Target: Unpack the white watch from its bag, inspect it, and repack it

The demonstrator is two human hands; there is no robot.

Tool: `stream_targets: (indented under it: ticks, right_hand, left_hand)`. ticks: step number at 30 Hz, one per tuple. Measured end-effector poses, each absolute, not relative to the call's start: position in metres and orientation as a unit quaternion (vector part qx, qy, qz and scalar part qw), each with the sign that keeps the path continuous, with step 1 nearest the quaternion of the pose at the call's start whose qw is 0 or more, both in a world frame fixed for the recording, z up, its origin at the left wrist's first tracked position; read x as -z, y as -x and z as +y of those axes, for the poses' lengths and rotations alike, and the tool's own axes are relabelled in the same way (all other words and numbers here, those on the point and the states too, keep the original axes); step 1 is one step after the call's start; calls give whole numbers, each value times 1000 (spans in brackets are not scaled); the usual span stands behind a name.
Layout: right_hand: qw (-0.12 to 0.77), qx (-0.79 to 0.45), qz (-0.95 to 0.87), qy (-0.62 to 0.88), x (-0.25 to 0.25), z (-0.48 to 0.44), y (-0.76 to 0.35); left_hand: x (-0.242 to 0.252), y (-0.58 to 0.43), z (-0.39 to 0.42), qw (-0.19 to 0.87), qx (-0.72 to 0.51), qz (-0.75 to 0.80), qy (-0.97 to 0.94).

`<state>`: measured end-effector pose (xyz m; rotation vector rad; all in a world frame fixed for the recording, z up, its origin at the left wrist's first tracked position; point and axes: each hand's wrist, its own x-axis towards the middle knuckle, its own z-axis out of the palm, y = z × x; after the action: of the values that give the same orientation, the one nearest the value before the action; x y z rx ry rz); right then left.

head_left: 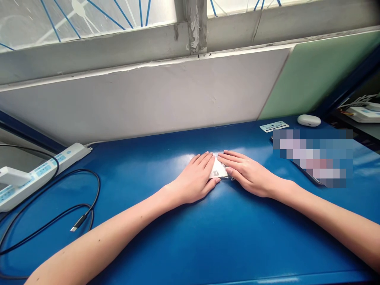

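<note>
A small flat white item [217,170] with a printed square code lies on the blue table [190,237], its edges partly hidden under my hands. It looks like a label or packet in clear wrapping, but its kind is too covered to tell. From the left, my left hand [197,176] lies flat over its edge, fingers stretched forward and thumb along the near side. My right hand [247,172] rests on the right edge with its fingers extended. Neither hand is wrapped around anything.
A white power strip [44,172] with a plugged-in adapter [14,177] sits at the left, beside a looped black cable [97,186]. At the back right are a card [274,126], a white earbud case [309,120] and a blurred-out phone-like device [311,178]. A wall panel [148,103] borders the far edge.
</note>
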<state>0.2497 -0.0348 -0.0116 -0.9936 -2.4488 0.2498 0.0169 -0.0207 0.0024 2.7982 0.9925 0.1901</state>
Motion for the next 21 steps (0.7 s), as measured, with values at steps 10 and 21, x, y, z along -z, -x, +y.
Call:
stream_targets:
  ticks: [10, 21]
  right_hand:
    - [207, -132, -889, 386, 14, -33, -261]
    - [321, -28, -883, 340, 7, -22, -275]
  left_hand:
    - [-1, -13, -19, 100, -85, 336, -933]
    - [-2, -7, -19, 157, -133, 274, -939]
